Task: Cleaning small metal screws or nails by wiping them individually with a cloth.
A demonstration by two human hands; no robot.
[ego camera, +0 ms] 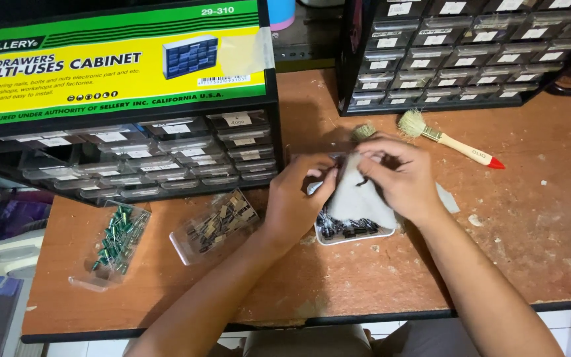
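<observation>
Hands, left hand (pixel 299 198) and right hand (pixel 401 175), pinch a plastic bag (pixel 358 195), seemingly over tray (pixel 355 235) mid-table.

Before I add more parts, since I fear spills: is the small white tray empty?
Not empty. The white tray holds small dark parts along its front; a pale bag, held by both hands, hides the rest.

Between the fingers (pixel 365 155), a soft, matt clear plastic bag (pixel 358 195). Beneath them, worn, scuffed matt wooden tabletop (pixel 530 218). Beyond them, a brush (pixel 447 139) with smooth pale wood handle, frayed bristles.
</observation>
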